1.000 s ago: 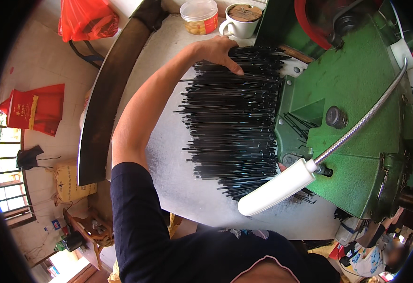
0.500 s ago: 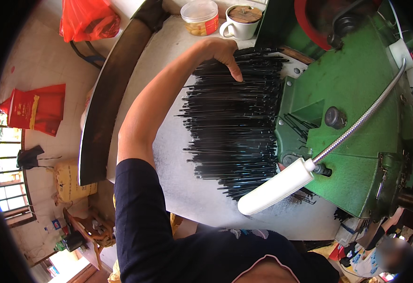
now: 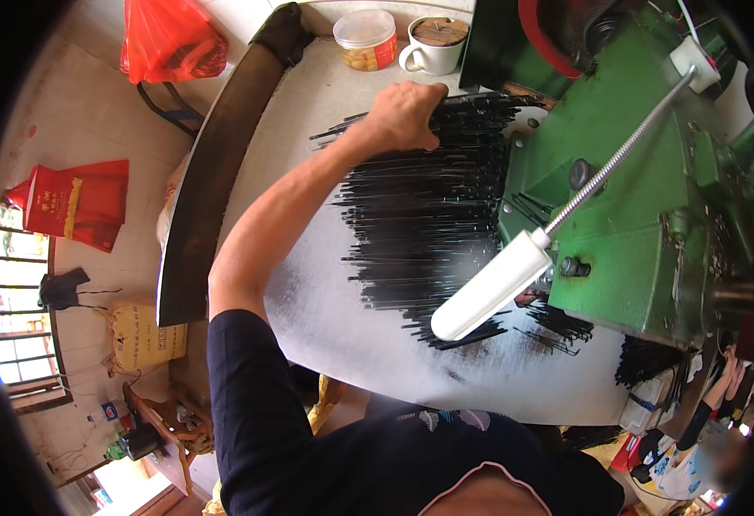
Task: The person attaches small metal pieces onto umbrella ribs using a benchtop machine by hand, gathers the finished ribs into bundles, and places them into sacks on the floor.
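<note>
A broad pile of thin black rods lies on the pale metal table top, their right ends against the green machine. My left hand is at the pile's far end, its fingers curled over and its thumb pointing down onto the rods. It grips a bunch of them; the fingertips are partly hidden. Some rod ends stick out left, past my wrist. My right hand is out of view. A white tube lamp on a bendable metal neck hangs over the near right part of the pile.
Behind the pile stand a clear tub and a white mug with a wooden lid. A dark raised edge borders the table's left. More black rods lie near right. Another person is at the lower right.
My left hand has come slightly nearer, its fingers closing more round the rods. Several far rods now stick out left. The view has shifted, so machine and lamp sit differently.
</note>
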{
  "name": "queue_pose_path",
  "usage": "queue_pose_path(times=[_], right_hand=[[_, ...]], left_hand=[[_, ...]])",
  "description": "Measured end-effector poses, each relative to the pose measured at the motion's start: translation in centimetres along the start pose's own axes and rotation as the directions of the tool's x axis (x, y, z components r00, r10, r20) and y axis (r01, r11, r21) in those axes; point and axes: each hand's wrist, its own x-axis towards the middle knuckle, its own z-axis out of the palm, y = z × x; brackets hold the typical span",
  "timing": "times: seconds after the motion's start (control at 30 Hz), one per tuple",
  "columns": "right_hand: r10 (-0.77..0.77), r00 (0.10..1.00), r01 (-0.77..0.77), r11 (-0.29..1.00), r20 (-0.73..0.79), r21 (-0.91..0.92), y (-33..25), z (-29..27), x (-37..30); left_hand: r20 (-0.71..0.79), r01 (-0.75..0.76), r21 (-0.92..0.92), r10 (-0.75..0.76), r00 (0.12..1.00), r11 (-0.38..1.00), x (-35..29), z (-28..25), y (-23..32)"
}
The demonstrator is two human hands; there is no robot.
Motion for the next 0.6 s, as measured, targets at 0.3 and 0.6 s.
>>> queue_pose_path(times=[0.3,0.6], right_hand=[[-0.043,0.997,0.043,0.999,0.062,-0.004,-4.5,-3.0,-2.2],[-0.165,0.965,0.173,0.985,0.203,-0.022,-13.9,-6.4,-3.1]], left_hand=[[-0.551,0.203,-0.209,-0.287,0.783,0.957,-8.0,-2.8,-0.3],[-0.603,-0.243,-0.776,-0.574,0.554,0.582,-22.4,-4.4,-0.4]])
